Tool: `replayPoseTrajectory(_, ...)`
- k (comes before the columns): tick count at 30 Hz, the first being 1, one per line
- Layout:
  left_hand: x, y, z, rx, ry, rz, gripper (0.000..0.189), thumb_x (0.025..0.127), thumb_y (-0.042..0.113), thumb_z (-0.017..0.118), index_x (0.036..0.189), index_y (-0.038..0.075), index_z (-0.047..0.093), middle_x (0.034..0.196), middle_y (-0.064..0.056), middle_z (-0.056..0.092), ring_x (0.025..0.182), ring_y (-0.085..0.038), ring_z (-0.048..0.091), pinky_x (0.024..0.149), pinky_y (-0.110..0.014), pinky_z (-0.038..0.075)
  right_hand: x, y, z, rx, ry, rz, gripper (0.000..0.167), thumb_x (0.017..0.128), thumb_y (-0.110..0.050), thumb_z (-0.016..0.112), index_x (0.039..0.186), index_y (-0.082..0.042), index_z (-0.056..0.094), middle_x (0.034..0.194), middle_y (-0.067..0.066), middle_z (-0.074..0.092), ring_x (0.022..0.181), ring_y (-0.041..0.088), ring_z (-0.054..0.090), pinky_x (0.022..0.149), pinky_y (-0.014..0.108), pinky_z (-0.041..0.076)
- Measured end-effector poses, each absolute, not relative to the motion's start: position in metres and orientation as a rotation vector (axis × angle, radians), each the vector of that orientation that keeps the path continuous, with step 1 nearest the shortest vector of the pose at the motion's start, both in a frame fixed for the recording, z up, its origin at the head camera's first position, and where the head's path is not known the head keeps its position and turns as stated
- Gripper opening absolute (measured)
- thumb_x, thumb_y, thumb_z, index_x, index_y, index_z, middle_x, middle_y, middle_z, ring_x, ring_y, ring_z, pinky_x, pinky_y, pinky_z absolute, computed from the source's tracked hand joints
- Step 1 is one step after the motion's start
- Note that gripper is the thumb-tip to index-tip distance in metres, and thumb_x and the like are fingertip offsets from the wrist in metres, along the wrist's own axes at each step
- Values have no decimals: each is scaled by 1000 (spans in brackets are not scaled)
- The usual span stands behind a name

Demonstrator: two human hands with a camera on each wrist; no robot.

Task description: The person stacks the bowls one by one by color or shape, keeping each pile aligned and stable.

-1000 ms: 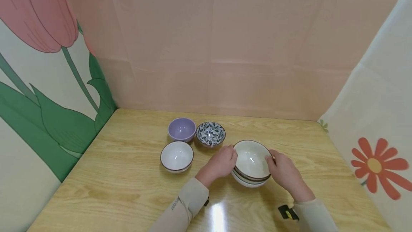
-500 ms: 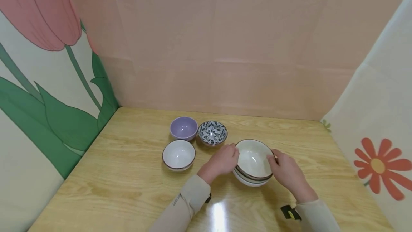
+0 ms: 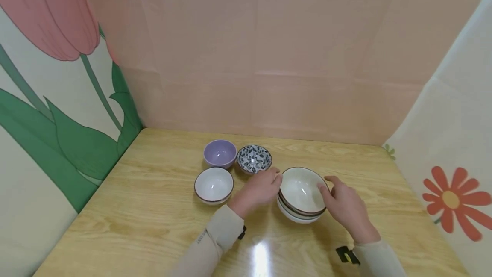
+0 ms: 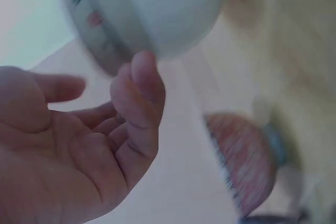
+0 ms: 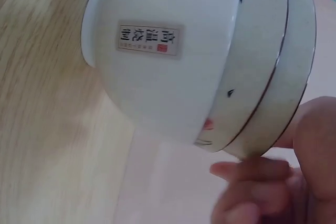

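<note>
A stack of three bowls [image 3: 302, 191] stands on the table, with a cream, brown-rimmed bowl on top and a plain white one [image 5: 168, 61] at the bottom. My left hand [image 3: 256, 191] is just left of the stack; in the left wrist view its thumb and loosely bent fingers are apart, holding nothing, fingertips close to the bowls' side. At the right rim is my right hand [image 3: 347, 206], its thumb over the inside and its fingers loose by the outside. The right wrist view shows these fingers blurred against the rim; whether they touch is unclear.
Left of the stack stand a purple bowl [image 3: 220, 154], a blue-and-white leaf-patterned bowl [image 3: 254, 159] and a white bowl with a dark rim [image 3: 214, 185], close together. Pink and floral cloths [image 3: 253, 54] hang round the wooden table [image 3: 127, 208].
My left hand has let go of the stack and drawn slightly left. The right hand's fingers have loosened at the rim. The stack stays nearly in place.
</note>
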State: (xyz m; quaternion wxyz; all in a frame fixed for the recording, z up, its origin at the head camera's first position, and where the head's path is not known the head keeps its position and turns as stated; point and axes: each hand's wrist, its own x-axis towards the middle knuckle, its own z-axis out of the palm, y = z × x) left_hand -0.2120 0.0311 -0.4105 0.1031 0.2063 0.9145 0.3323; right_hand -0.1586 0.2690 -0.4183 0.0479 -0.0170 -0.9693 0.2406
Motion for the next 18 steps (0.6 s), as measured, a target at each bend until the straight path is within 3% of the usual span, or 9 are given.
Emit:
replayPoseTrajectory(5,-218,5,-385,699,2823,816,35,104,21,43,130,8,63,122,-4,69,101,-18,65,86,-35,55,-152,257,-411,-21,-2775,610,45,101,-35,55,130,-2,58,65,2,52,50,16,43,41,31,34)
replayPoseTrajectory(9,-231,-13,-365,688,2897,735,26,101,18,48,112,7,68,99,-4,70,78,-15,59,71,-32,52,-145,235,-405,121,-2610,606,27,95,-21,64,117,-5,67,61,-4,46,46,11,35,40,28,28)
replayPoseTrajectory(15,-262,-28,-351,646,2919,648,23,101,21,49,83,11,58,70,1,52,58,-12,46,53,-28,39,-135,196,-402,394,-2539,644,19,87,-11,72,105,-8,71,57,-15,37,46,-1,27,42,21,27)
replayPoseTrajectory(18,-278,-28,-353,609,2890,648,27,100,20,52,74,13,50,64,3,45,54,-11,43,50,-26,36,-132,178,-403,490,-2570,670,19,85,-9,74,103,-10,71,56,-19,36,47,-4,28,45,19,29)
